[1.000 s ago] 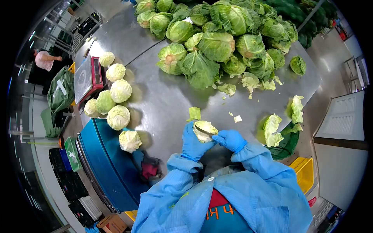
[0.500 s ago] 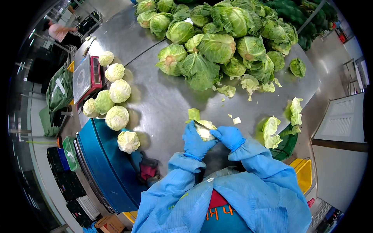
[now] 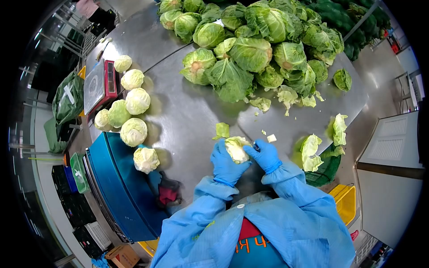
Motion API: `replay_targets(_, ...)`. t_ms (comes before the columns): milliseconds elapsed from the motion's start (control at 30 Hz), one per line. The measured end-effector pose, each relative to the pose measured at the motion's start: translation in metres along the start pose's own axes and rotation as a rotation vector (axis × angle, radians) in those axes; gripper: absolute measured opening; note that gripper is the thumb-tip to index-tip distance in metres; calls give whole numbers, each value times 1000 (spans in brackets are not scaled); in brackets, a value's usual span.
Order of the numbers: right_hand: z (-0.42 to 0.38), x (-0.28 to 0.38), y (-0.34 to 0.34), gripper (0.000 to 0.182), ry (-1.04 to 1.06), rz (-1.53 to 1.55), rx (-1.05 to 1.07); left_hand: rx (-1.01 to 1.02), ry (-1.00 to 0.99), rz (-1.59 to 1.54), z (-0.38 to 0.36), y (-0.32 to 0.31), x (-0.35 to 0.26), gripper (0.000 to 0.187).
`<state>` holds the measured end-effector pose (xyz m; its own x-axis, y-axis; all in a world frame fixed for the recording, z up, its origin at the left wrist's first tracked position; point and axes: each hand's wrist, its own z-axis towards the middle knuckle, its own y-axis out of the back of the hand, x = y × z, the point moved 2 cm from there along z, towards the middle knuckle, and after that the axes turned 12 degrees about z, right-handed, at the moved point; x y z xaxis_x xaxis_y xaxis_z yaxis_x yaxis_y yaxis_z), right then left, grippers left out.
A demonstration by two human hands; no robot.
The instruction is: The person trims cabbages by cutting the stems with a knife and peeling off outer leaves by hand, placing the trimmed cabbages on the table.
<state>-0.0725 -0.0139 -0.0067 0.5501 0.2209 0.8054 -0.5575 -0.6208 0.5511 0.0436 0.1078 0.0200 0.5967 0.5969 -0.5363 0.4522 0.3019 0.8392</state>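
Observation:
In my left hand (image 3: 226, 165) is a small, pale trimmed cabbage (image 3: 237, 149), its white side facing up. The blue-gloved fingers wrap around its left and lower sides. Close on the cabbage's right, my right hand (image 3: 265, 157), also gloved in blue, is closed around a knife (image 3: 256, 146); only a small dark part of it shows by the thumb, and the blade is hidden. A cut piece of green leaf (image 3: 222, 130) lies just beyond my left hand. Beyond the right fingers sits a white chunk of stalk (image 3: 271, 138).
A big pile of green cabbages (image 3: 250, 53) covers the far side of the metal table (image 3: 178, 120). Several trimmed cabbages (image 3: 137, 101) line the left, beside a red scale (image 3: 110, 81). Loose leaves (image 3: 310, 152) hang over a green basket (image 3: 328, 172) at right. A person (image 3: 94, 11) stands far left.
The knife blade, earlier lying across the top of the cabbage, has come away from it and out of sight. The cabbage has turned in my left hand and shows more of itself.

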Motion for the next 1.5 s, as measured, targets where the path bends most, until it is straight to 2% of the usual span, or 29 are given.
replay_targets(67,-3,20,8,34,38,27,-125,-10,-27,-9,0,0,1,109)
replay_targets(133,9,9,2,33,168,112,-16,-12,-72,52,0,5,2,108)
replay_targets(167,14,5,0,35,233,156,38,45,-75,-60,3,6,7,106)
replay_targets(233,17,16,-2,30,237,180,105,159,-74,-278,10,7,21,102)
replay_targets(333,13,19,-10,32,265,276,162,4,-189,-204,13,14,31,93)
replay_targets(367,12,17,-13,34,279,316,168,88,-213,-249,12,14,33,92)
replay_targets(433,18,-12,-38,30,19,758,182,259,-262,-341,8,13,36,90)
replay_targets(467,19,-28,-48,29,-119,976,184,240,-309,-307,6,14,40,91)
replay_targets(533,14,-21,-31,28,-473,1159,285,204,-404,-242,2,13,48,94)
replay_targets(567,12,-11,-21,28,-656,1239,337,208,-400,-316,0,15,51,94)
replay_targets(600,14,5,-18,34,-654,1417,179,211,-395,-389,-3,19,55,94)
replay_targets(633,22,-17,-21,37,-654,1606,76,212,-390,-459,-5,22,58,94)
replay_targets(667,28,-23,-10,39,-598,1408,-58,244,-349,-559,-9,10,72,96)
replay_targets(700,34,-27,3,44,-538,1208,-186,218,-381,-491,-9,14,74,97)
replay_targets(767,41,-19,31,50,-2,480,-483,172,-445,-359,-9,23,75,97)
replay_targets(800,41,-13,38,54,259,95,-602,174,-431,-404,-8,25,72,96)
replay_targets(900,29,-17,20,62,25,333,-2,191,-405,-475,-8,24,65,96)
replay_targets(967,11,17,1,57,-104,433,368,200,-419,-412,-4,21,71,96)
replay_targets(1067,6,7,-33,50,-54,511,477,231,-461,-342,1,26,70,96)
replay_targets(1167,15,-2,-34,39,-77,540,552,281,-452,-265,3,31,68,97)
replay_targets(1200,16,-2,-31,35,163,468,532,313,-446,-275,4,31,70,97)
replay_targets(1300,24,-9,-23,27,448,-31,349,357,-446,-378,3,25,76,97)
replay_targets(1367,37,-33,-22,22,435,-118,228,311,-463,-514,1,24,87,95)
replay_targets(1400,44,-41,-18,20,432,-157,167,313,-475,-487,1,28,91,97)
replay_targets(1467,53,-46,1,19,198,106,162,317,-491,-430,-1,35,97,102)
replay_targets(1500,53,-45,-2,19,198,109,172,378,-430,-497,-4,32,101,106)
